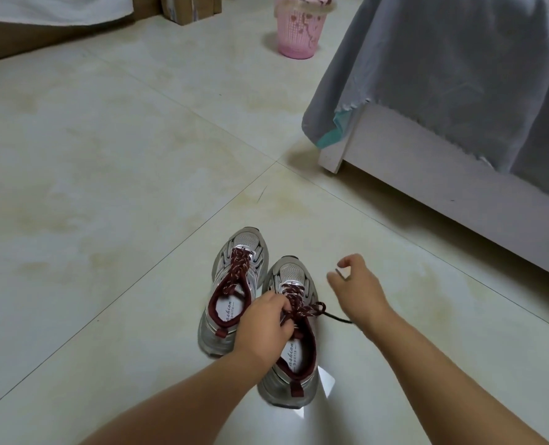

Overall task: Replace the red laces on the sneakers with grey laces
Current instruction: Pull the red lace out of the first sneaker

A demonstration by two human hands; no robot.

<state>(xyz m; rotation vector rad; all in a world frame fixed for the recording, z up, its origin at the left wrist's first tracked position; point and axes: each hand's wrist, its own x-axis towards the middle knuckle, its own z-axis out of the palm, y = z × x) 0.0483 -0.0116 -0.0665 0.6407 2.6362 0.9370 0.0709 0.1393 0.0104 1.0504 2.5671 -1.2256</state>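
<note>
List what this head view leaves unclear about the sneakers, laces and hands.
- Grey laces: none visible in the head view.
- Right sneaker: the left hand covers its upper eyelets and part of the red laces.
- Right hand: whether the pinched fingertips hold a lace tip is too small to tell.
- Insole print: only partly legible.
- Left sneaker: how its lace ends are tied or tucked is unclear.
</note>
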